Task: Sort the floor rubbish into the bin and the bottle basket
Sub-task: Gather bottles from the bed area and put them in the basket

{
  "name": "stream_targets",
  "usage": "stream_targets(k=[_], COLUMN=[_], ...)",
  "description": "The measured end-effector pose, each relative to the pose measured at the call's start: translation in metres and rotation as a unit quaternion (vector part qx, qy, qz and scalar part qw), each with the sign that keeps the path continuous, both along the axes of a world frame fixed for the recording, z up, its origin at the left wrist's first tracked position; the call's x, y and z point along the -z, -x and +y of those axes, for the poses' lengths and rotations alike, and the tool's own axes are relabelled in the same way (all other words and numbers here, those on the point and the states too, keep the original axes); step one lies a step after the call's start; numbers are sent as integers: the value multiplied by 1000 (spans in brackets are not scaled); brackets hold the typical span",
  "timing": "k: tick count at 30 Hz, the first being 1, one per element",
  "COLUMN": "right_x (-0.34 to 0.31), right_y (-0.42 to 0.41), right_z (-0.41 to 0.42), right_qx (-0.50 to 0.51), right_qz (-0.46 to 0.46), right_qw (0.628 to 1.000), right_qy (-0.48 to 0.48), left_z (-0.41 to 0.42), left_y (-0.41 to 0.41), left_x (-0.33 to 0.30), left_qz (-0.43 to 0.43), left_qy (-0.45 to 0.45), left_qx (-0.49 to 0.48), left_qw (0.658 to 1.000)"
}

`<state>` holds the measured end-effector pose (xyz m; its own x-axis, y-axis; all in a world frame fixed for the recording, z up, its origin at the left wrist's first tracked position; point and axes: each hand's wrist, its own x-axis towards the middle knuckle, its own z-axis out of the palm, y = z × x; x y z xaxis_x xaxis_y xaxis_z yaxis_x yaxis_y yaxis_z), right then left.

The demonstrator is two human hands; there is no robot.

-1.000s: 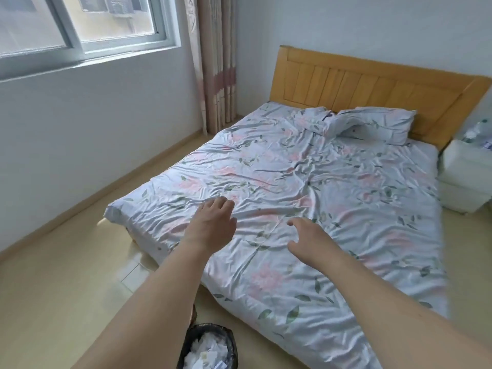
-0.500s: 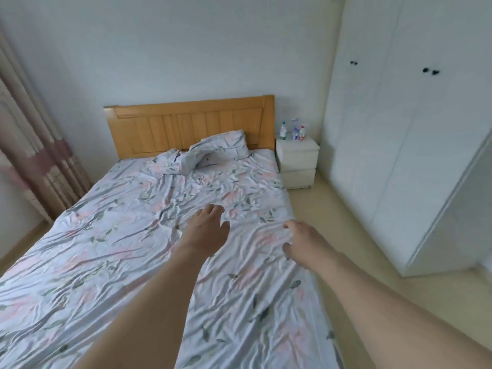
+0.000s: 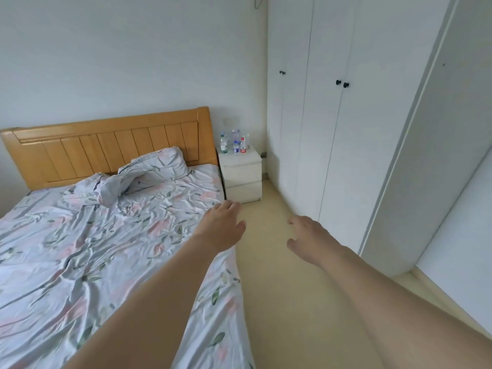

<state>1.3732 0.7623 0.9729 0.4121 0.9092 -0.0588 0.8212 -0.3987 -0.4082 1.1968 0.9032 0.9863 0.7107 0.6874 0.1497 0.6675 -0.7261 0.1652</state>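
My left hand (image 3: 222, 227) and right hand (image 3: 310, 237) reach out empty, fingers relaxed; bottles (image 3: 234, 143) stand on the nightstand (image 3: 241, 169).

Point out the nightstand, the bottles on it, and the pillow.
nightstand (image 3: 241, 173): head view, upper drawer front.
bottles (image 3: 235, 145): head view, middle of the cluster.
pillow (image 3: 162, 163): head view, its floral cover.

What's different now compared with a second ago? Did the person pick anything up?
The view has swung right: the window, curtain and the black bin of paper by the bed's foot are gone from sight, and the white wardrobe and nightstand holding bottles have come in. Nothing was picked up. The left hand and right hand stay outstretched, open and empty; the bed looks untouched.
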Motion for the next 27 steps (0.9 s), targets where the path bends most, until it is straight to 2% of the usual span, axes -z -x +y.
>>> stream_targets(k=[9, 19, 27], right_x=[-5, -43, -13], right_y=[-167, -326, -434], right_z=[130, 310, 501], right_qx=[-20, -49, -86], right_qz=[-11, -20, 28], right_qw=[1000, 999, 996], right_qy=[-4, -9, -22], left_z=[130, 304, 474], left_y=[-163, -314, -420], left_x=[6, -29, -8], left_qz=[-30, -49, -38], left_qy=[9, 4, 13], left_qx=[-31, -64, -90], left_qw=[999, 997, 995])
